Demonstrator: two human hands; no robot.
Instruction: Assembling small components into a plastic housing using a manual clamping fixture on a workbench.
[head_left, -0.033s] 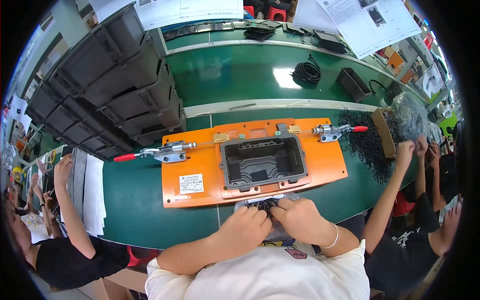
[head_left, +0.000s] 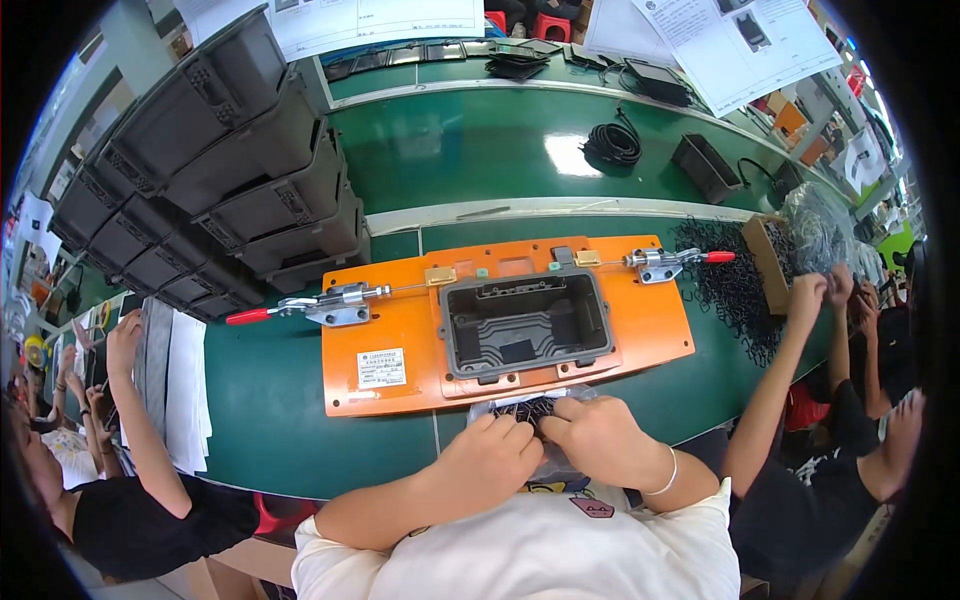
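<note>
Your forearms rise from the lower edge and angle inward, elbows out, so that both wrists meet close to your body at the near side of the orange fixture (head_left: 640, 325). Your left hand (head_left: 485, 450) lies back-up with its knuckles facing away from you; your right hand (head_left: 602, 435), a pale band (head_left: 673, 470) around its wrist, slants in toward it, just beside it. On both hands your fingers are curled inward and bunched together rather than spread. Their tips are hidden, so you cannot tell from this view whether they pinch the film.

The clear plastic bag (head_left: 562, 465) lies between and under your hands, its filling of small dark pieces (head_left: 523, 410) showing in the gap, just past your left fingers and beside your right ones. The bag's far edge sits next to the fixture, above the green surface's (head_left: 290, 440) near edge. The dark open box (head_left: 464, 335) sits on the fixture, beyond your fingers and apart from them.
</note>
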